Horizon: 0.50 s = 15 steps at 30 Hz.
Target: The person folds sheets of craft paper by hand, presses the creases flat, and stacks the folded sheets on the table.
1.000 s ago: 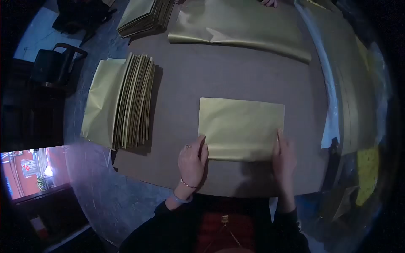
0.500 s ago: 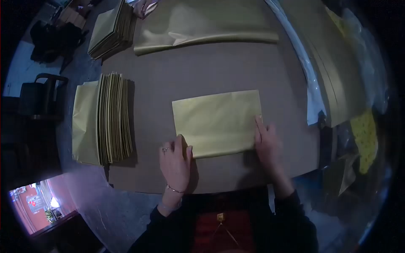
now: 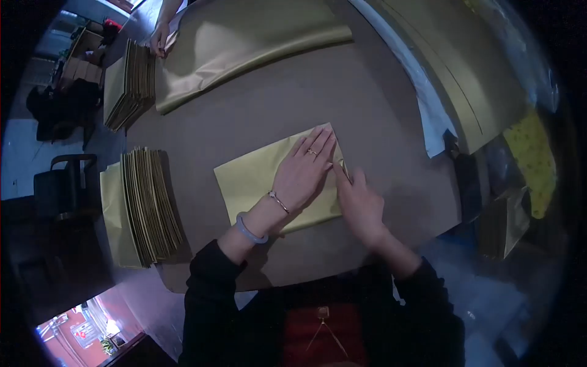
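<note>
A folded gold sheet (image 3: 251, 174) lies flat on the brown board (image 3: 269, 98) in front of me. My left hand (image 3: 302, 174) rests flat across its upper right part, fingers stretched toward the top right corner. At the sheet's right edge is my right hand (image 3: 362, 205), with its thumb and index finger closed on that edge, which is slightly lifted and creased there. A ring shows on a left finger, and a bracelet and a bangle circle the left wrist.
Stacks of folded gold sheets (image 3: 150, 208) stand at the left and upper left (image 3: 129, 85). A large gold sheet (image 3: 244, 43) spans the top, touched by another person's hand (image 3: 160, 38). More gold material (image 3: 465, 67) lies at the right, beside a yellow piece (image 3: 531, 162).
My left hand has moved from the lower left corner onto the sheet's upper right. My right hand has closed on the right edge. The view has turned, showing more of the other person's arm.
</note>
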Each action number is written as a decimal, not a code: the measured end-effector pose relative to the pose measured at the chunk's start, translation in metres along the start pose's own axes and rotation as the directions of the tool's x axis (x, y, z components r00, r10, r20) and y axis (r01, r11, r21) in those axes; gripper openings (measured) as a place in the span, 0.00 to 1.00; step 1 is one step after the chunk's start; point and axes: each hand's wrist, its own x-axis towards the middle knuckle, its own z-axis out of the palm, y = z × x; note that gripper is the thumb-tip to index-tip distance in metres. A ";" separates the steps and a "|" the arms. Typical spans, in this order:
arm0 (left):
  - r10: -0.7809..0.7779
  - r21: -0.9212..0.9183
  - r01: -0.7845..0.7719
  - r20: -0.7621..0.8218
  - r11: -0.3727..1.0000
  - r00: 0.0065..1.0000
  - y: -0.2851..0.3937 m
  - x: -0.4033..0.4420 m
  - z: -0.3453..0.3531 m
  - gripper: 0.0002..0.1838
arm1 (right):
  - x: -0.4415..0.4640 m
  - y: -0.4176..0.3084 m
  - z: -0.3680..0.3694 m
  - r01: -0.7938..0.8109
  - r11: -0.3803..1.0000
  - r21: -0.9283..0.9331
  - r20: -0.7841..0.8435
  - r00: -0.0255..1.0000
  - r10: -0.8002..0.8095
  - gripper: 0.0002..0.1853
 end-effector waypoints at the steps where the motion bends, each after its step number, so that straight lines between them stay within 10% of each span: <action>1: 0.020 0.021 -0.020 0.011 1.000 1.000 -0.002 0.000 0.005 0.29 | 0.000 0.002 0.003 0.029 0.999 -0.039 -0.044 0.999 -0.030 0.23; 15: -0.048 -0.038 0.051 0.065 0.998 0.997 -0.007 0.001 0.009 0.30 | -0.002 0.004 0.011 0.061 0.992 -0.110 -0.162 0.984 -0.079 0.21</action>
